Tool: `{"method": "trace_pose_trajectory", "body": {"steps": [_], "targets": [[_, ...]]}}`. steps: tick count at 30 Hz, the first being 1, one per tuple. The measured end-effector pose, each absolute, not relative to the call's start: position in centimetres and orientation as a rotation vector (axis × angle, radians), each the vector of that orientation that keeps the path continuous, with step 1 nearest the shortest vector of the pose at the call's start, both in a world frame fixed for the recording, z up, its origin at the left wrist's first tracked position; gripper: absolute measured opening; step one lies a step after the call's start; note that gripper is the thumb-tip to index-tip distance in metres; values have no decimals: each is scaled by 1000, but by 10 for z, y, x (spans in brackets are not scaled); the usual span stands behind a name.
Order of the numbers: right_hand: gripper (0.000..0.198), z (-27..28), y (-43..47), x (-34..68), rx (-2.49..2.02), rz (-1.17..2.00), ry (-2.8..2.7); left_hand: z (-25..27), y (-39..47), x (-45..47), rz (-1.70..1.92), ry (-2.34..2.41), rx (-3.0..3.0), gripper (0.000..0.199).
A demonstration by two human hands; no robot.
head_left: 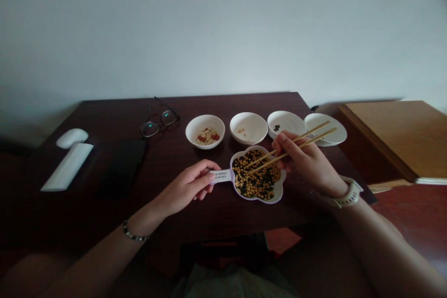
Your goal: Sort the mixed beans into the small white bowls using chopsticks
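My left hand is closed around the labelled handle of a scalloped, pale scoop. Yellow and black beans fill much of the scoop. My right hand grips a pair of wooden chopsticks, whose tips reach into the beans. Behind the scoop stands a row of white bowls. The leftmost bowl holds pale and reddish nuts or kernels. A second bowl has a few yellow beans, and a third bowl a few black ones. The rightmost bowl is partly hidden by the chopsticks.
Eyeglasses lie left of the bowls on the dark table. Farther left are a white computer mouse, a long white object and a dark flat object. A wooden surface stands to the right, and a wall rises behind.
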State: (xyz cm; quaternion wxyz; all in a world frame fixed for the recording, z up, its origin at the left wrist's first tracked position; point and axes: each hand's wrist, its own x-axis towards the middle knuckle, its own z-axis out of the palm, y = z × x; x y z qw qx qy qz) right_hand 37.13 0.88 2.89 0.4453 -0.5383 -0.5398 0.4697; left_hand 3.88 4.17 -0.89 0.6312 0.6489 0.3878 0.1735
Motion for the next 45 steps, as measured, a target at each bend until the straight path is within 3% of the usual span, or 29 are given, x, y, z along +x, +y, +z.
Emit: {"method": "trace_pose_trajectory", "body": {"steps": [45], "targets": [[43, 18, 12, 367, -1267, 1051, -1328, -7, 41, 39, 389, 887, 1504, 31]]}}
